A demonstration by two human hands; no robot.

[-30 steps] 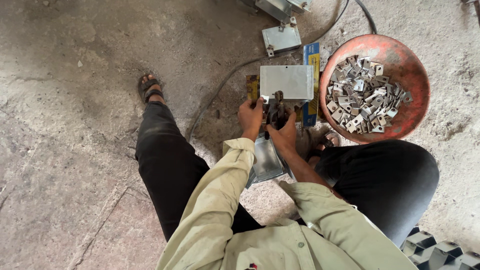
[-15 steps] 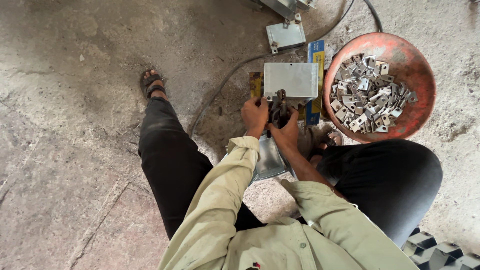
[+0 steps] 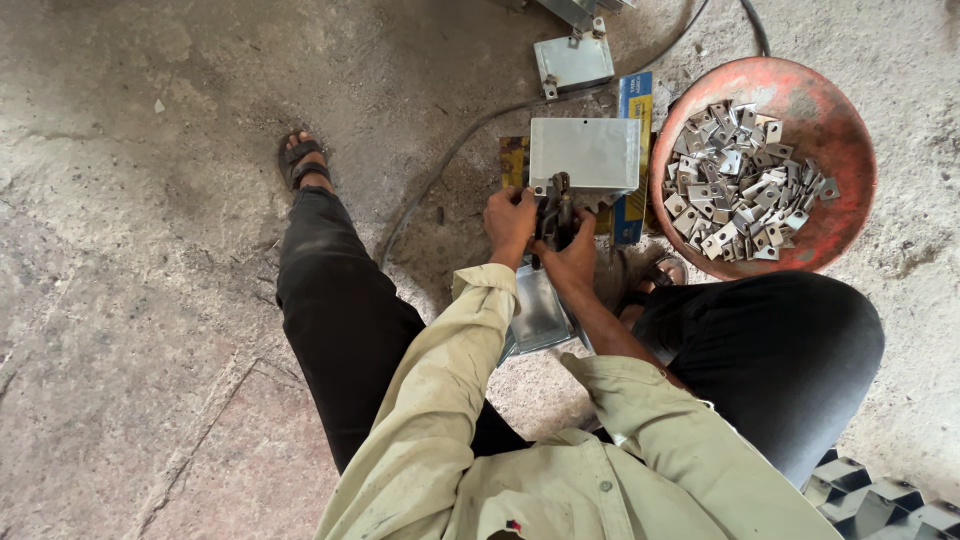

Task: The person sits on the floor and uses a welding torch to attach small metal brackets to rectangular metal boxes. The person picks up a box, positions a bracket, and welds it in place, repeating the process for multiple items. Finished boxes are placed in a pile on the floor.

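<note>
The fingers of the left hand are curled against the left side of a small dark metal fixture, and those of the right hand wrap its near right side; whether either hand pinches a part cannot be told, since the fixture hides the fingertips. The fixture stands on the concrete floor between the person's knees, at the near edge of a flat grey metal plate, with a shallow steel tray just nearer under the wrists. Compared with a second ago both hands sit in the same place on the fixture and only the camera's framing has drifted, which suggests the work at the fixture is mid-step rather than finished. Farther off lies a second small grey plate beside a dark cable. To the right, a round red pan holds a heap of small bent metal pieces, well apart from both hands.
</note>
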